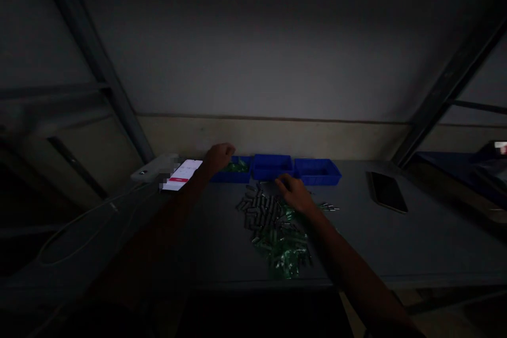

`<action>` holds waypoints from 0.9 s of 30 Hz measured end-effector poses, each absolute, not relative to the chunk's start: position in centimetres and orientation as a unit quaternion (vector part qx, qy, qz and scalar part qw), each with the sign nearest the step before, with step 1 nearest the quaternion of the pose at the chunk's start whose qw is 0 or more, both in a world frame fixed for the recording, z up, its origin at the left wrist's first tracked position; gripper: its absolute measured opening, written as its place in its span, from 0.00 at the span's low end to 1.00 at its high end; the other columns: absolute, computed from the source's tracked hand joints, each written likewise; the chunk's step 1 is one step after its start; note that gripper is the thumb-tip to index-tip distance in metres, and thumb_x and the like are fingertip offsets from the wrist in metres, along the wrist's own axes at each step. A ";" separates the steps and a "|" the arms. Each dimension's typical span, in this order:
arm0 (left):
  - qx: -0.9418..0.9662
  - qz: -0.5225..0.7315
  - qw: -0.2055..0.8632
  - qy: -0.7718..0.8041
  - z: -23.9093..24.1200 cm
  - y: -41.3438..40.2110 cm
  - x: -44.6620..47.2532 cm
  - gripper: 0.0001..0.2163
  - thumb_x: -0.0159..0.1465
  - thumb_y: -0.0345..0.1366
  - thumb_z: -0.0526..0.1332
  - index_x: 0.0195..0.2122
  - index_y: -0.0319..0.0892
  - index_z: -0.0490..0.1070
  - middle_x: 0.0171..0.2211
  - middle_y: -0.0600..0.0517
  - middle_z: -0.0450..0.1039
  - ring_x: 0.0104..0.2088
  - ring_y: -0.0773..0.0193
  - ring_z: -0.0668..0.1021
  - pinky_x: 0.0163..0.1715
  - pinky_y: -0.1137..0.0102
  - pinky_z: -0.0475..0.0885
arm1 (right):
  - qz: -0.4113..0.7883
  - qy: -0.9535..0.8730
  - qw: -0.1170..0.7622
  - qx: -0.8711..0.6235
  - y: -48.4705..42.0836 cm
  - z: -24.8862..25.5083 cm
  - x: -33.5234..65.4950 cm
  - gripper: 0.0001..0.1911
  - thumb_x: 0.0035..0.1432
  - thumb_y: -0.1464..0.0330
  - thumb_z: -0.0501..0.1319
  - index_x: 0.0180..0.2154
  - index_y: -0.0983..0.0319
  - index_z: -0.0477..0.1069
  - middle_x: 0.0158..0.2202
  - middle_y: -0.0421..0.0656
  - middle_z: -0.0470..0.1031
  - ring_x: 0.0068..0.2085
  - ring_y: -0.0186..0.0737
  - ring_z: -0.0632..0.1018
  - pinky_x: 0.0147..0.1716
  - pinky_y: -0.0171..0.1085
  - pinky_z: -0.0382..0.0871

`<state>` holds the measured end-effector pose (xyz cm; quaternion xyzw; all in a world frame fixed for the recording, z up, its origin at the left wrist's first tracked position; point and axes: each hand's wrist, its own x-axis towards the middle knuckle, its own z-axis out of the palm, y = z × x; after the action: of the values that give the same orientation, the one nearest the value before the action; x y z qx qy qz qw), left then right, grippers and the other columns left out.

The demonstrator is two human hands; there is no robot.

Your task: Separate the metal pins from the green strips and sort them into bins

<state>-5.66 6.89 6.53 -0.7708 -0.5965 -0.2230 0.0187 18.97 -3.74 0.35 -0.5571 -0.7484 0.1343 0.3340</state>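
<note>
Many small grey cylinders (259,210) under right hand (295,193), grip unclear; left hand (218,157) likewise

Both forearms bare, no sleeves in view; left hand (219,157) and right hand (295,194) ungloved.

Three trays stand in a row at the back of the desk (396,243), against the wall: the left tray (233,171), the middle tray (272,166) and the right tray (317,171). Before them lies a heap of parts (273,227). The left hand (217,157) is over the left tray; the right hand (295,193) rests on the heap's far edge. Left of the trays lies a lit phone (182,174), with a cable (79,222) further left. Right of the trays, well apart, lies a second phone (387,191).
</note>
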 end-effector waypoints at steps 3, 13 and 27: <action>-0.826 -0.148 0.031 -0.542 5.9 7.7 -4.2 0.12 0.59 0.34 0.52 0.36 0.41 0.76 0.40 0.47 0.77 0.43 0.60 0.76 0.45 0.70 0.66 | 0.148 -0.779 0.301 -0.530 -4.2 0.3 18.2 0.15 0.62 0.61 0.50 0.39 0.62 0.70 0.28 0.41 0.74 0.28 0.34 0.72 0.30 0.32 0.60; -0.860 0.022 0.001 -0.510 4.9 10.6 -1.6 0.12 0.53 0.30 0.55 0.35 0.44 0.77 0.38 0.45 0.78 0.38 0.56 0.77 0.36 0.67 0.68 | 0.164 -0.760 0.276 -0.565 -4.0 0.4 19.1 0.14 0.62 0.62 0.50 0.41 0.63 0.69 0.33 0.44 0.76 0.31 0.36 0.74 0.33 0.34 0.64; -0.852 -0.081 0.029 -0.517 5.2 9.3 -2.1 0.12 0.57 0.37 0.54 0.35 0.44 0.75 0.37 0.46 0.77 0.39 0.56 0.77 0.37 0.67 0.67 | 0.179 -0.763 0.264 -0.561 -4.7 1.5 18.9 0.14 0.62 0.62 0.50 0.42 0.62 0.68 0.36 0.45 0.76 0.33 0.37 0.75 0.35 0.34 0.64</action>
<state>-2.07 9.29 5.18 -0.8518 -0.5167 -0.0810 0.0290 18.89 -4.73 1.46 -0.5615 -0.7635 0.1791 0.2641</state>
